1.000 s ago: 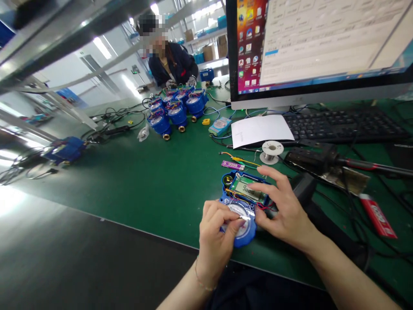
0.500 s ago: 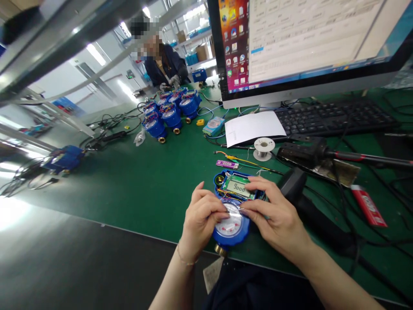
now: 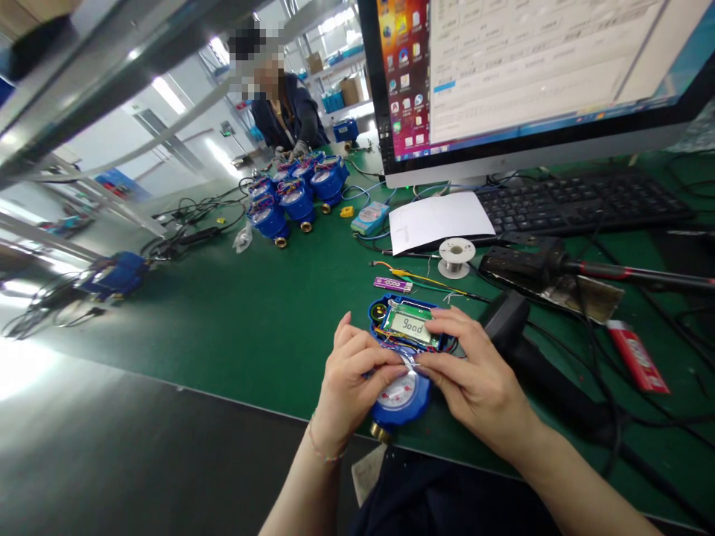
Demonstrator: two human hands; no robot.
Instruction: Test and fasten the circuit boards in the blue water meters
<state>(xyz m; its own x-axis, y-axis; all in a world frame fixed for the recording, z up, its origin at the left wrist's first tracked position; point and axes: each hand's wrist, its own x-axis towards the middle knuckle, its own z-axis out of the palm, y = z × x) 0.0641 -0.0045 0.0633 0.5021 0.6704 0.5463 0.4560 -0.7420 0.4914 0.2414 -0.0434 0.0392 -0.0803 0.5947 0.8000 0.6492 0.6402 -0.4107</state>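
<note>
A blue water meter point(image 3: 403, 394) with a round white dial lies on the green mat point(image 3: 279, 320) near its front edge. Its open top shows a green circuit board with a small display point(image 3: 412, 325) reading "good" and thin coloured wires. My left hand point(image 3: 349, 380) pinches a small shiny piece at the dial's upper edge. My right hand point(image 3: 474, 372) grips the meter's right side, fingertips meeting the left hand's at that piece. Both hands are closed on the meter.
A monitor point(image 3: 530, 74), keyboard point(image 3: 581, 201), white paper point(image 3: 439, 216), solder spool point(image 3: 456, 255), soldering iron point(image 3: 558, 264), purple strip point(image 3: 392, 284) and red tube point(image 3: 637, 356) lie behind. Several blue meters point(image 3: 296, 195) stand far left, before a seated person point(image 3: 284, 112). A black handle point(image 3: 536, 357) lies right.
The view swung right early on. Both hands drew together over the dial's top edge; the meter shifted slightly toward me, and the display now reads clearly.
</note>
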